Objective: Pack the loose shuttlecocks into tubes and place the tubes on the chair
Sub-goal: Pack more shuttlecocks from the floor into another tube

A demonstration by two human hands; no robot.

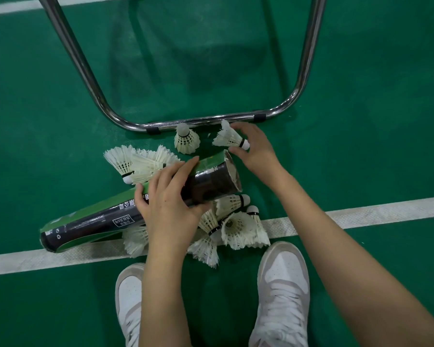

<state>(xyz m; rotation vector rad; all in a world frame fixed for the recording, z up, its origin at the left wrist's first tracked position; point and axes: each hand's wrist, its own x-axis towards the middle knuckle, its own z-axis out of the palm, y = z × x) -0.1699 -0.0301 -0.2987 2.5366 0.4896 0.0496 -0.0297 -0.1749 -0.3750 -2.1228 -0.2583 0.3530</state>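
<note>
My left hand (169, 194) grips a black and green shuttlecock tube (95, 219) around its middle; the tube lies slanted over the floor with its open mouth (232, 174) pointing right. Just beyond that mouth, my right hand (254, 149) pinches a white feather shuttlecock (227, 136) near its cork end. Another shuttlecock (186, 139) stands cork up beside the chair's chrome base bar (206, 120). Two loose shuttlecocks (135, 162) lie left of the tube. Several more are piled (236, 226) under and right of my left hand.
The chair's chrome tube legs (80, 63) rise from the base bar to the upper left and upper right. A white court line (376, 211) crosses the green floor beneath the pile. My two white shoes (283, 289) stand at the bottom edge.
</note>
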